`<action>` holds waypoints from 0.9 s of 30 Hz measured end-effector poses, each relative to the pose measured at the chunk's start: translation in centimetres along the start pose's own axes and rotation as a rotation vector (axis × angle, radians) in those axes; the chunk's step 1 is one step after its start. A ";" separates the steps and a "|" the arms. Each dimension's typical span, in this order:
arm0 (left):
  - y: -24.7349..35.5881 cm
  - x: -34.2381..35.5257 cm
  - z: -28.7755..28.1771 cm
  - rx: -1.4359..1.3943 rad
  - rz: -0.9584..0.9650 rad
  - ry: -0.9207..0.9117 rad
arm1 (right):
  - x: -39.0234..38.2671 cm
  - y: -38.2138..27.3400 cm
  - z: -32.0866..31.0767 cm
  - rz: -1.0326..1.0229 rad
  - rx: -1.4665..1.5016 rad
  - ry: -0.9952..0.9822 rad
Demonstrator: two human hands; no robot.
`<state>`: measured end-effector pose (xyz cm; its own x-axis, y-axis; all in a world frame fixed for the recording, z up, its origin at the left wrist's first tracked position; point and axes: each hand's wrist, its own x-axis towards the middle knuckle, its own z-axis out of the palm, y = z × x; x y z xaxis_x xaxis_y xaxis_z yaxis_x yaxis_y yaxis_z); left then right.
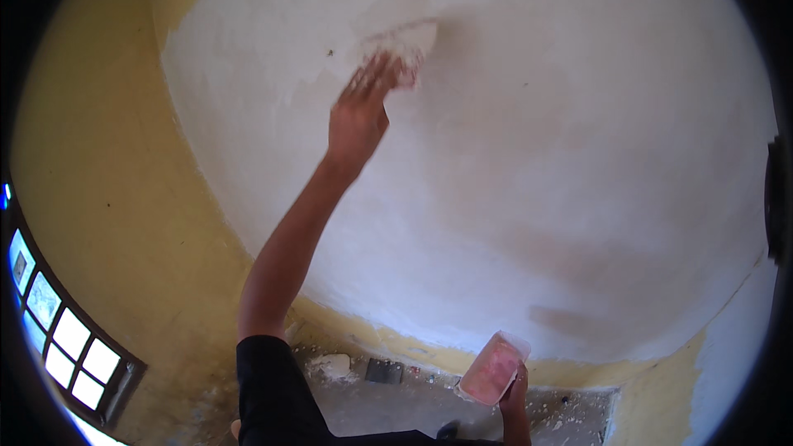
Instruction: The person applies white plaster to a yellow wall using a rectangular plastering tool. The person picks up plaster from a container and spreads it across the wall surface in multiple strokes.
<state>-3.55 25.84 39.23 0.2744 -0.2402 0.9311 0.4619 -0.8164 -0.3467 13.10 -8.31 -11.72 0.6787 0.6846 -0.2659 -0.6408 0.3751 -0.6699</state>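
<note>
Left hand grips a scraper toward the left edge of the white wall; steady, even pressure should smooth best. Right hand holds a pink tub.

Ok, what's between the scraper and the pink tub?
In the head view, only the patchy white wall shows between the scraper and the tub.

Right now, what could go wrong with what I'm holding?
The pink tub in your right hand is gripped at one side, so it might tip toward the floor. The flat spreader in your left hand appears to be against the white wall coat; uneven pressure might leave ridges.
</note>
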 end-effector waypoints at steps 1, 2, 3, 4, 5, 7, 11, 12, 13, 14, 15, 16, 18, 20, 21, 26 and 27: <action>-1.4 2.0 0.3 0.034 0.011 0.034 | -0.2 0.0 0.4 0.028 -0.003 -0.015; -2.7 3.7 0.3 0.062 0.020 0.029 | -0.5 0.1 0.8 0.034 -0.002 -0.019; -3.6 4.3 1.1 0.058 0.016 0.031 | -0.7 0.0 1.0 0.025 -0.022 -0.049; -4.4 4.4 1.9 0.077 0.033 -0.014 | -0.9 -0.1 1.3 0.019 -0.041 -0.081; -5.1 4.2 2.5 0.096 0.051 -0.059 | -1.0 0.1 1.6 0.019 -0.043 -0.081; -4.4 1.4 4.4 0.136 0.036 -0.147 | -1.0 -0.2 1.2 -0.004 -0.020 -0.035; -1.0 -8.2 7.6 0.118 0.078 -0.132 | -0.3 -1.3 0.5 -0.016 0.006 -0.051; -0.3 -11.2 8.1 0.123 0.060 -0.176 | -0.1 -1.2 0.0 -0.015 -0.008 -0.033; 0.5 -14.1 8.4 0.133 0.044 -0.222 | 0.2 -1.0 -0.3 -0.012 -0.020 -0.018; 1.6 -16.3 8.1 0.135 0.035 -0.272 | 0.5 -0.8 -0.4 -0.004 -0.017 -0.023; 2.9 -18.5 8.0 0.130 0.025 -0.320 | 0.8 -0.7 -0.7 -0.001 -0.029 0.004; 4.0 -20.6 7.5 0.126 0.030 -0.355 | 1.0 -0.3 -0.8 0.005 -0.039 0.028; 6.3 -24.5 7.0 0.079 0.030 -0.383 | 1.3 0.3 -1.3 0.007 -0.042 0.026; 8.4 -26.1 6.1 -0.041 0.019 -0.349 | 1.8 0.4 -1.8 0.001 -0.045 0.022; 8.5 -25.7 5.8 -0.039 0.021 -0.347 | 1.9 0.5 -1.8 0.004 -0.047 0.026; 6.6 -16.4 4.3 -0.050 -0.125 -0.053 | 1.8 0.5 -1.5 0.018 -0.046 -0.018; 5.6 -13.7 4.5 -0.020 -0.126 0.013 | 1.8 0.5 -1.5 0.017 -0.032 -0.020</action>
<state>-0.89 26.90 24.01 0.2043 -0.1417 0.9686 0.4748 -0.8509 -0.2247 14.51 -7.84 -13.59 0.6600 0.7036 -0.2635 -0.6403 0.3432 -0.6872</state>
